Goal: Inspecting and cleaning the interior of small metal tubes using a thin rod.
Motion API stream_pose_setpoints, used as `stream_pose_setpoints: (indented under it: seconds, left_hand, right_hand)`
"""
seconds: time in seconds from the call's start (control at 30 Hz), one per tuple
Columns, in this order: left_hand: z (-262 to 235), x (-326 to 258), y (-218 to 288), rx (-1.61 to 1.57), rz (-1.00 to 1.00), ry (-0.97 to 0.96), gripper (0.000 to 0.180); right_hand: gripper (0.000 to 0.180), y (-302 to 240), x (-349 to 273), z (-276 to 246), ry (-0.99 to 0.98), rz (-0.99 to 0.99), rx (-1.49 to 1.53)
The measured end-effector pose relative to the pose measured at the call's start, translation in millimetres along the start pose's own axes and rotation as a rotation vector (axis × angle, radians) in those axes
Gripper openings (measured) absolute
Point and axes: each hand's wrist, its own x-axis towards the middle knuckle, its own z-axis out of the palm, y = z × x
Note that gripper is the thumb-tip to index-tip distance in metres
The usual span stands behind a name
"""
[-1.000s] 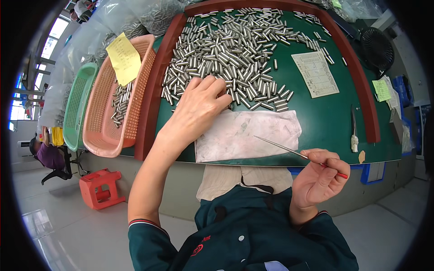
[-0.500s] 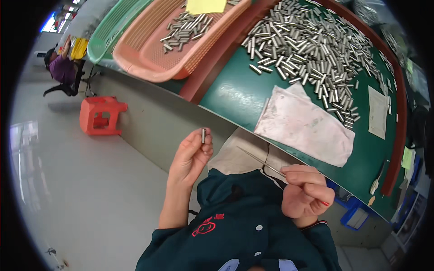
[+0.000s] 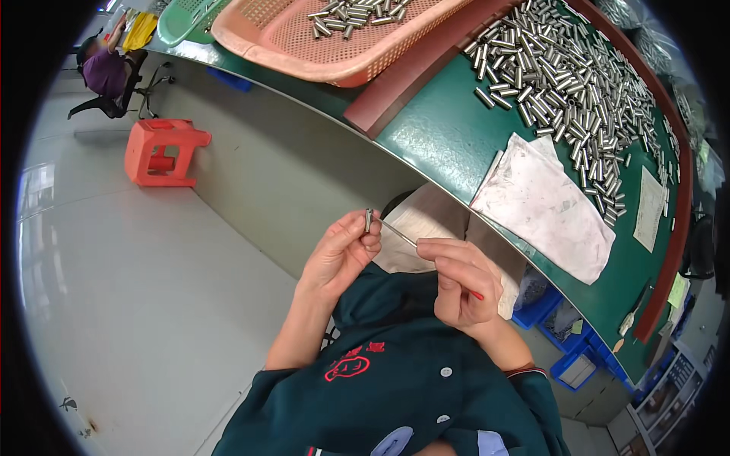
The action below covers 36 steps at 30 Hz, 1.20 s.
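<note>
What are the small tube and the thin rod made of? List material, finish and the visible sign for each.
Small tube, pinched in the left hand: apparently metal, bright silvery finish, matching the shiny pile of tubes on the green table.
Thin rod, held by the right hand: probably metal wire, grey and straight; too thin to be sure.

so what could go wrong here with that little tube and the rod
The left hand pinches the small metal tube over the lap, away from the green table; if it slips it likely drops to the floor. The thin rod in the right hand could miss and jab a fingertip.
</note>
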Motion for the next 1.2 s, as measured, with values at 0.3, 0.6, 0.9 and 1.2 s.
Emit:
stream_pose_setpoints:
  seconds: [0.3, 0.6, 0.9, 1.2]
  left_hand:
    - [0.7, -2.5, -0.2, 0.127, 0.055, 0.031, 0.019]
    - [-8.8, -6.9, 0.0, 0.112, 0.030, 0.039, 0.018]
    - [-16.5, -4.3, 10.9, 0.089, 0.203, 0.085, 0.017]
    - [-15.2, -6.0, 6.1, 0.086, 0.113, 0.047, 0.017]
  right_hand:
    - [0.021, 1.7, -1.7, 6.5, -0.019, 0.019, -0.002]
    - [0.019, 6.7, -14.7, 12.4, -0.060, -0.011, -0.022]
    - [0.016, -0.4, -9.4, 15.2, -0.084, -0.056, 0.015]
    - [0.019, 4.3, -10.2, 22.1, -0.060, -0.045, 0.043]
